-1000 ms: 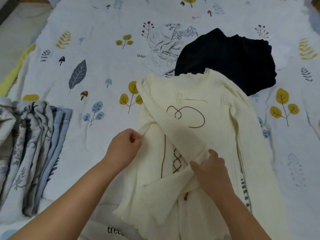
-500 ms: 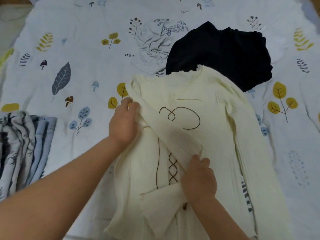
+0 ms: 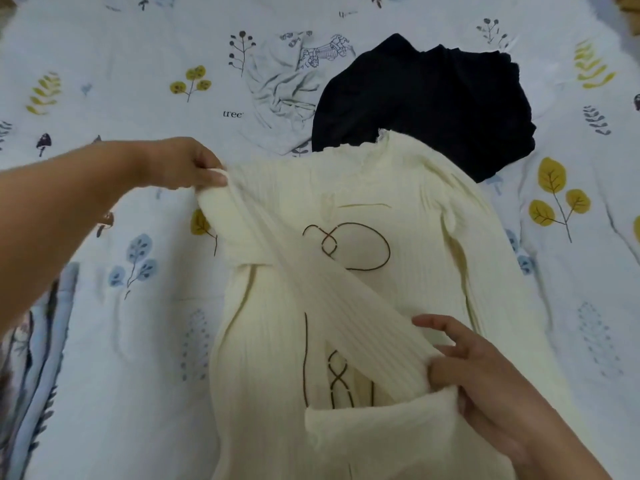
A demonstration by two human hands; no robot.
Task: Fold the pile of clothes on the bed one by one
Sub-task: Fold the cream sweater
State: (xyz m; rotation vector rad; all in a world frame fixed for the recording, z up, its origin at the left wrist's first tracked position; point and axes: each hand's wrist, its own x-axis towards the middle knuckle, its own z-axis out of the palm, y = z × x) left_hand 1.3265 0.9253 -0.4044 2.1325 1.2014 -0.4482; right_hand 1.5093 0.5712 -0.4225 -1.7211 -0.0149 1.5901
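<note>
A cream ribbed sweater (image 3: 408, 237) with brown cord lacing lies spread on the bed in the middle of the head view. One sleeve is folded diagonally across its front. My left hand (image 3: 180, 164) pinches the sweater's left shoulder at the top of that sleeve. My right hand (image 3: 481, 375) holds the lower part of the folded sleeve near its cuff, thumb under the cloth and fingers over it. Behind the sweater lie a crumpled black garment (image 3: 433, 98) and a pale grey printed garment (image 3: 287, 84).
The bed sheet (image 3: 114, 81) is white with leaf and mushroom prints. A stack of folded blue and grey floral clothes (image 3: 31, 341) sits at the left edge. Bare sheet lies left and right of the sweater.
My left hand has moved up from the sweater's side to its left shoulder. My right hand has slid right and lifted the sleeve's lower part.
</note>
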